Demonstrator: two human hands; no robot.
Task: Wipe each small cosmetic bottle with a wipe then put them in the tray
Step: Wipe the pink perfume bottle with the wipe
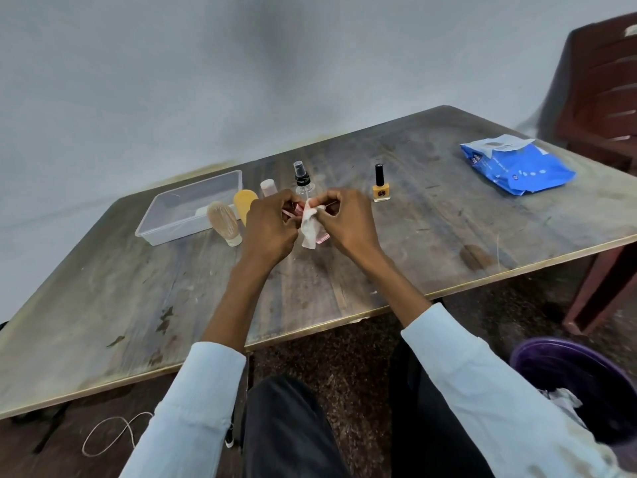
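A small pink bottle (293, 211) is pinched in the left hand (272, 225) above the worktop (431, 219); a white wipe (310, 224) is gripped by the right hand (348, 219). A slip seems possible, toppling the spray bottle (302, 182) just behind. The tray (162, 215) sits far left. Writing on the blue wipe pack (517, 165) cannot be read.
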